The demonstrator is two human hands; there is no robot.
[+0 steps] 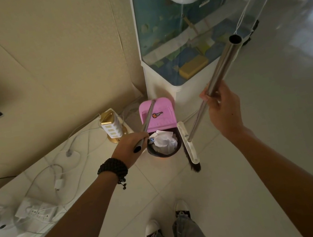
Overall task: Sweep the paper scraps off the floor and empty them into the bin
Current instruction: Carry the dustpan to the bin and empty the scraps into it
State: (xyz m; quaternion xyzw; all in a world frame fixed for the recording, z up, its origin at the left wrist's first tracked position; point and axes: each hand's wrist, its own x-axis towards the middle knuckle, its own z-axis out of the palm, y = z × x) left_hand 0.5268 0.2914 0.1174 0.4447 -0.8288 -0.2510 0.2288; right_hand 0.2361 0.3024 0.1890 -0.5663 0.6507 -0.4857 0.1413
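Observation:
My left hand grips the metal handle of a pink dustpan, which is tilted up over a small dark bin. White crumpled paper scraps lie inside the bin, just under the pan's lip. My right hand holds the steel handle of a broom. The broom's clear head with dark bristles rests on the floor tiles immediately right of the bin.
A fish tank on a white cabinet stands behind the bin. A gold-and-white tower socket, cables and a power strip lie on a low white shelf at the left. My shoes stand on pale floor tiles.

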